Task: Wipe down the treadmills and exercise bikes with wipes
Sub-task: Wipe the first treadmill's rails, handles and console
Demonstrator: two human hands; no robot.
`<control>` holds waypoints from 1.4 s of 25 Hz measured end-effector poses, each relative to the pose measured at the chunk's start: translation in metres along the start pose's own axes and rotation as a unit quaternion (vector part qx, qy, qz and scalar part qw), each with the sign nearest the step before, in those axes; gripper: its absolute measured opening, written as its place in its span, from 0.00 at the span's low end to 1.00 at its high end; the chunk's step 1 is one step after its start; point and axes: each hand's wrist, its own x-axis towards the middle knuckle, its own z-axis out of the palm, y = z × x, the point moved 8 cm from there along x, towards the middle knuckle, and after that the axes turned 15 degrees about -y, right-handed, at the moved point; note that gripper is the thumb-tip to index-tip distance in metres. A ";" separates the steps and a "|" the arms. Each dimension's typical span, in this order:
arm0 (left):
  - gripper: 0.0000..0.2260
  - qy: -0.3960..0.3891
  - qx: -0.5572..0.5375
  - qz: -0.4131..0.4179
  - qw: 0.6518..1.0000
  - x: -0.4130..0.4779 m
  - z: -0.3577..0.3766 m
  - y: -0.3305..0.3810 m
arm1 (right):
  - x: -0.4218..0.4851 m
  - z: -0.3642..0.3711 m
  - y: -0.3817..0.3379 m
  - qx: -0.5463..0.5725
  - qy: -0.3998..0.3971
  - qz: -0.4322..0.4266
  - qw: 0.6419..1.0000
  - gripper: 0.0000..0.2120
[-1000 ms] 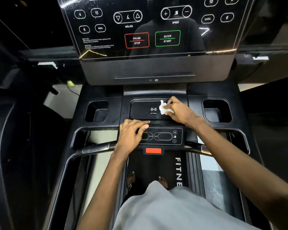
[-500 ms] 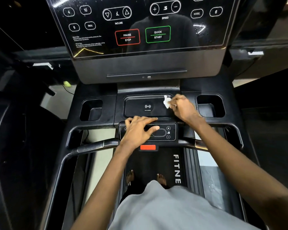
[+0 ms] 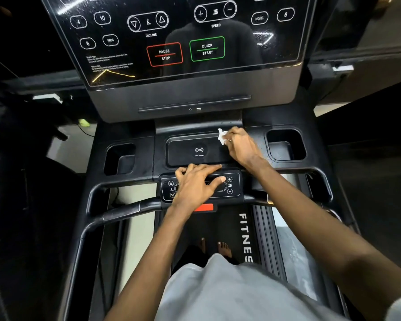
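Left cup holder: a dark recess is seen left of the tray, touched by neither hand.
Left hand: laid flat on the small control panel, fingers spread and straight; nothing is held.
Charging tray: set in the middle of the treadmill console, just beyond the left hand; its long axis is laid left to right.
Wipe: a crumpled white piece, pressed at the tray's far right corner.
Right hand: its fingers are curled and clamped on the wipe.
Right cup holder: found near that hand, on its right.
Deciding relation: most of the tray is spread leftward from the wipe, along the long axis. The right hand is the nearer one, so a leftward stroke is judged to be called for.
Counts: one wipe, one tray, one panel, two cup holders, two hands, one treadmill.
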 end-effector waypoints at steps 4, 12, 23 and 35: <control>0.18 -0.052 0.008 0.081 0.995 0.010 0.007 0.021 | -0.044 -0.013 0.038 0.045 0.084 0.072 0.993 0.12; 0.18 -0.046 -0.001 0.074 0.996 0.015 0.014 0.020 | -0.131 0.015 0.042 -0.046 -0.062 0.114 0.990 0.29; 0.19 -0.198 -0.041 0.114 0.973 0.038 -0.002 0.026 | -0.062 0.021 0.041 -0.095 -0.134 0.124 0.979 0.33; 0.18 -0.012 0.021 0.126 0.992 0.026 0.005 0.029 | -0.030 0.013 0.049 -0.081 -0.121 0.081 0.986 0.32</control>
